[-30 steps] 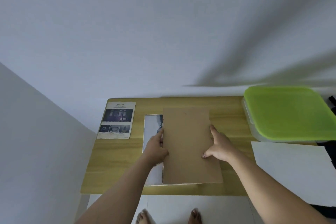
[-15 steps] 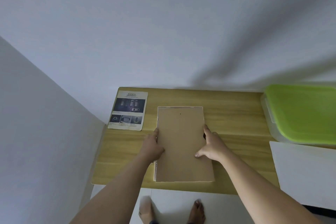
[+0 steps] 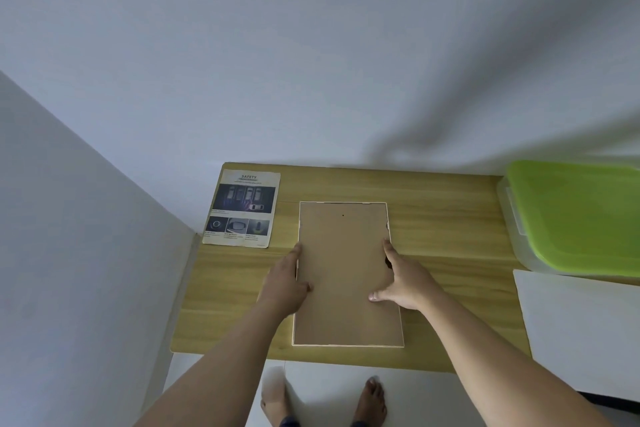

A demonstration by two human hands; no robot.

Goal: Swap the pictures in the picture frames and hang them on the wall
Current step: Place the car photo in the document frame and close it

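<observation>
The frame (image 3: 347,274) lies face down on the table (image 3: 450,218), in the middle of it, with the brown backing board (image 3: 343,243) uppermost and a thin pale rim showing round the board's edges. Its near edge sits close to the table's front edge. We see a small dark dot near the top of the board.

Our left hand (image 3: 287,284) rests at the frame's left edge, fingers laid along the side and the thumb on the board; it is spread flat, not closed round anything. Our right hand (image 3: 403,279) lies on the right side of the board, fingers reaching up along the right edge and the thumb (image 3: 377,295) pressed on the brown surface. It too is spread. We cannot tell whether the fingertips catch a tab at the dark notch on that edge.

A leaflet (image 3: 242,208) headed SAFETY lies flat at the table's far left corner, just beside the frame and apart from it. At the right end stands a clear box with a green lid (image 3: 575,215). A white sheet (image 3: 581,329) overlaps the table's near right corner. The wall (image 3: 311,62) rises behind the table. Below the front edge we see bare feet (image 3: 372,402) on a pale floor.
</observation>
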